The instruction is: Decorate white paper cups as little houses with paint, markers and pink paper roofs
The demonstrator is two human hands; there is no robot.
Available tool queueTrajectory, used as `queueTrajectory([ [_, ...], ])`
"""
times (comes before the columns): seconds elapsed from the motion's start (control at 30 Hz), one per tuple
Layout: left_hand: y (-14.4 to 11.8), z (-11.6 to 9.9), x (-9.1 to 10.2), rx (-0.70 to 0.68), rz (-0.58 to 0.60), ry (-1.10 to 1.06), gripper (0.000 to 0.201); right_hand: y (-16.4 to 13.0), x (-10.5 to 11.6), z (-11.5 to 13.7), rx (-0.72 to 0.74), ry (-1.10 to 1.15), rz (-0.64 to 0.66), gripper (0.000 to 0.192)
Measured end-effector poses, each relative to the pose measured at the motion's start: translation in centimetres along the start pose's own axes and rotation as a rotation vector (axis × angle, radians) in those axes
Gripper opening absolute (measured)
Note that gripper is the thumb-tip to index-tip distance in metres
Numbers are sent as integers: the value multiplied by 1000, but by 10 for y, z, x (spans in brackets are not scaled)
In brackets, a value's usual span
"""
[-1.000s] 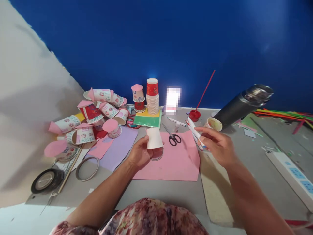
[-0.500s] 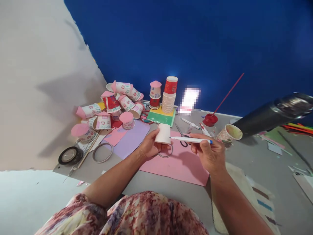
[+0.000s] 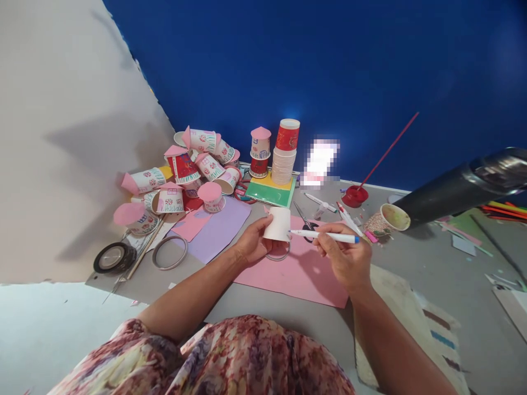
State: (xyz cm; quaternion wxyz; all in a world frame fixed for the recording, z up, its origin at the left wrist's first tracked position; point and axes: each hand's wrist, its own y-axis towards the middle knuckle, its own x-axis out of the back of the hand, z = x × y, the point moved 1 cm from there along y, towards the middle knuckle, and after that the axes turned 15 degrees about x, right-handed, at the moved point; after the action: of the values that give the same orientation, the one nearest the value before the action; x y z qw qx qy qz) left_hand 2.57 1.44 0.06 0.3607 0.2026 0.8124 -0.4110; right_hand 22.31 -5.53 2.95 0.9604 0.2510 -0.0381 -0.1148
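At frame centre the left hand (image 3: 252, 246) grips an upturned white paper cup (image 3: 278, 224) above the pink sheet (image 3: 302, 274), while the right hand (image 3: 346, 258) pinches a marker (image 3: 325, 236) lying level, tip touching the cup's right side.

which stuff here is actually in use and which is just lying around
In use: white cup in left hand; marker in right hand, tip at the cup; pink paper under them.

Lying about: scissors, cup stack, decorated cups, tape rolls, flask.
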Motion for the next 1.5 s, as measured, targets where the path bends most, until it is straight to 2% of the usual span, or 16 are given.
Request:
queueTrajectory([
  [0.17,-1,1,-3,0,-65,-24,20,-7,-1,3,146,-179,125,14],
  [0.33,-1,2,-3,-3,-46,-18,16,-5,-3,8,239,-241,180,11],
  [0.53,-1,3,-1,8,-31,5,18,-3,-4,13,282,-258,233,6],
  [0.7,-1,4,-2,7,-36,-2,17,0,-5,15,297,-274,247,6],
  [1.1,2,4,1,-1,-38,5,18,-2,-3,13,228,-270,258,14],
  [1.33,1,5,-1,-3,-32,-4,17,-2,-4,9,229,-253,185,13],
  [1.5,1,5,-1,-6,-34,-10,17,-2,-4,9,249,-240,189,11],
])
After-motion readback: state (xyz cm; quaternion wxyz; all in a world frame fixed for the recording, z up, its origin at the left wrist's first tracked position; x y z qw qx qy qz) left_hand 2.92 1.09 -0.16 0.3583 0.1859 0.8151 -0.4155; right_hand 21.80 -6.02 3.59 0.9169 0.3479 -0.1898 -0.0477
